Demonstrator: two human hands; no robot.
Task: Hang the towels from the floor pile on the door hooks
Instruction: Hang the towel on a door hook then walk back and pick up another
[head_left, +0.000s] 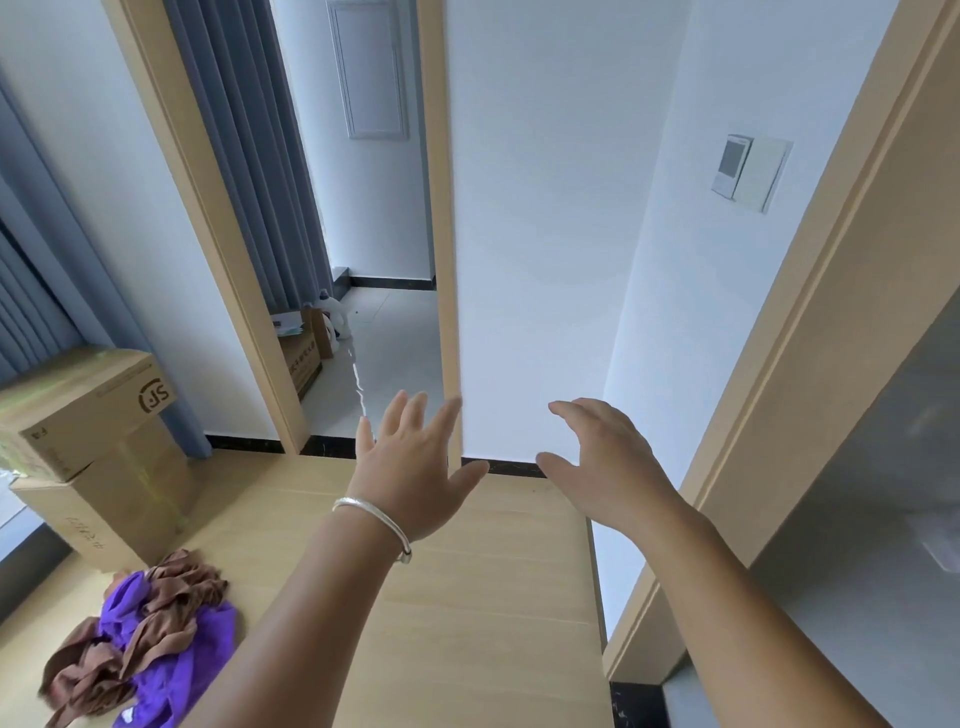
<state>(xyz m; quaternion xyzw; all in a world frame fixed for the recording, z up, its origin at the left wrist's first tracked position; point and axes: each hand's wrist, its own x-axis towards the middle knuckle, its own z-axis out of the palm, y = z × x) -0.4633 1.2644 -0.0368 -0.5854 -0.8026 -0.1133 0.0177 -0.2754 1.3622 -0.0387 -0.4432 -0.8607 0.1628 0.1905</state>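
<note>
Fingers (410, 410) of both hands spread, holding nothing | crumpled purple-and-brown cloth towels (148, 639) low-left of fingers | risk: no hooks visible, towels stay unhung.

Crumpled heap of purple and brown towels (140, 631) on the wooden floor, lower left

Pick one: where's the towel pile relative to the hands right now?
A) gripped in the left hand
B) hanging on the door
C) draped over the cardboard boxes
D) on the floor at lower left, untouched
D: the towel pile, brown and purple, lies on the wood floor at lower left, in front of the cardboard boxes, while the left hand and right hand are both open, raised and holding nothing.
</note>
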